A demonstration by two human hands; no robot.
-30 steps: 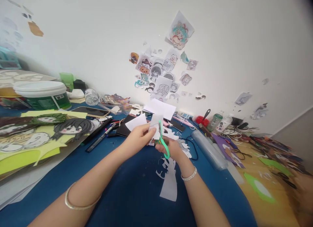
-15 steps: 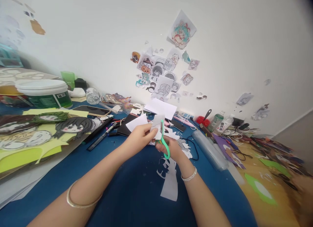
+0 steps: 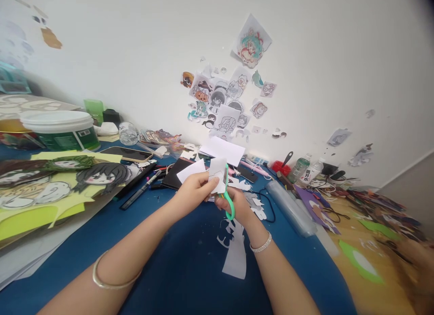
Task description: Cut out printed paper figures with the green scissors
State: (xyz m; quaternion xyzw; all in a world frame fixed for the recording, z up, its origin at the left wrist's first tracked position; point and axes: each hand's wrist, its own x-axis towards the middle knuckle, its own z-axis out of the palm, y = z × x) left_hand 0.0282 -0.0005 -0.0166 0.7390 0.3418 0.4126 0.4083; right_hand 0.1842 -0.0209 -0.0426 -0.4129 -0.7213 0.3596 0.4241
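A small white sheet with faint drawn lines (image 3: 217,168) is pinched between the thumb and fingers of my left hand (image 3: 196,187). Green-handled scissors (image 3: 230,205) are in my right hand (image 3: 235,204), whose fingers are closed round the handle. The blades point up, along the right edge of the sheet. Both hands are close together above the blue mat (image 3: 179,270). Below my right hand lies a cut white paper strip (image 3: 236,258). Another white sheet (image 3: 191,169) rests on a black object just behind my left hand.
Left are yellow sheets with drawn heads (image 3: 101,177), a phone (image 3: 127,153), pens (image 3: 140,190) and a white-green tub (image 3: 61,129). Right are a clear plastic roll (image 3: 290,209), bottles (image 3: 310,171) and a green paper piece (image 3: 361,261). Another person's blurred hand (image 3: 412,256) is at the right edge.
The small sheet has tilted slightly to the left in my left hand, and the scissors have shifted a little. The other person's hand at the right edge has moved slightly.
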